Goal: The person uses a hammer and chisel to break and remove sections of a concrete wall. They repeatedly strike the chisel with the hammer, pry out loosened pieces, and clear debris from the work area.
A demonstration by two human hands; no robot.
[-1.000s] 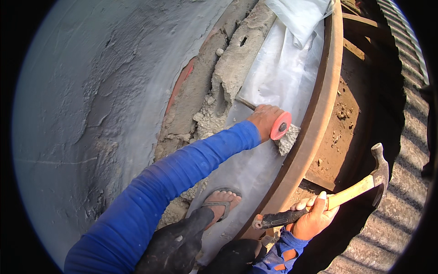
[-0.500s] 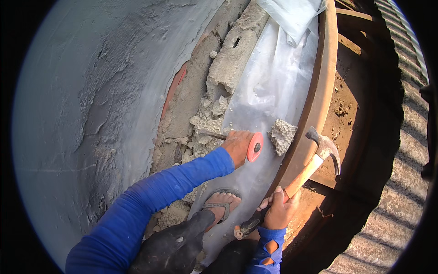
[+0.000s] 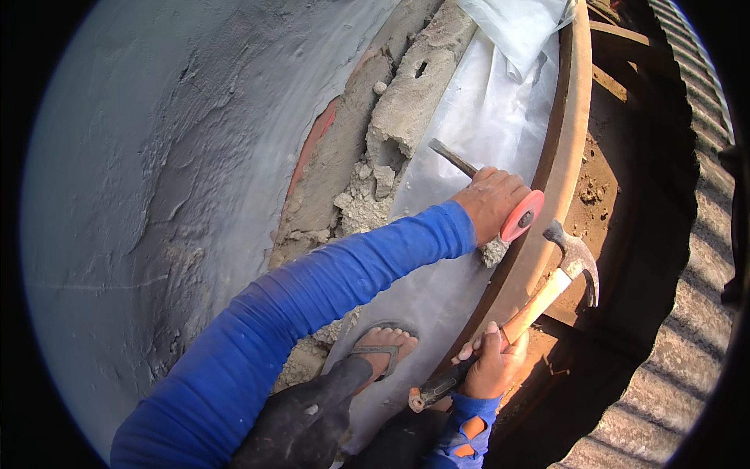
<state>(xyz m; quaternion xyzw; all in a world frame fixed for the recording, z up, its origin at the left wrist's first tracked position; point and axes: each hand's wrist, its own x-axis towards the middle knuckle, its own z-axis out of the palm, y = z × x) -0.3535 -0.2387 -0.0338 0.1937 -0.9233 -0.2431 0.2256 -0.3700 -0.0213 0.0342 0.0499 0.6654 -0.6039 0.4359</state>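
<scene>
My left hand (image 3: 492, 202) is wrapped round a chisel (image 3: 453, 159) with a round red hand guard (image 3: 521, 216). Its steel blade points up and left over the plastic sheet, free of the masonry. Under that hand, a broken lump of concrete (image 3: 494, 252) is mostly hidden. Lower right, my right hand (image 3: 491, 363) grips a claw hammer (image 3: 576, 258) by its wooden handle, head up over the curved board. The dark end of the handle (image 3: 436, 388) sticks out below my fist. The hammer and chisel are apart.
A grey plastered wall (image 3: 101, 234) fills the left. Along its foot runs a broken masonry ledge (image 3: 414, 102) with rubble (image 3: 363, 195). Clear plastic sheet (image 3: 500, 109) covers the strip where my sandalled foot (image 3: 383, 348) stands. A curved wooden board (image 3: 574, 117) edges it, with corrugated roofing (image 3: 672, 352) beyond.
My left hand has lifted the chisel away from the rubble and moved right and up, now partly covering the concrete lump. The right hand and hammer have shifted slightly right.
</scene>
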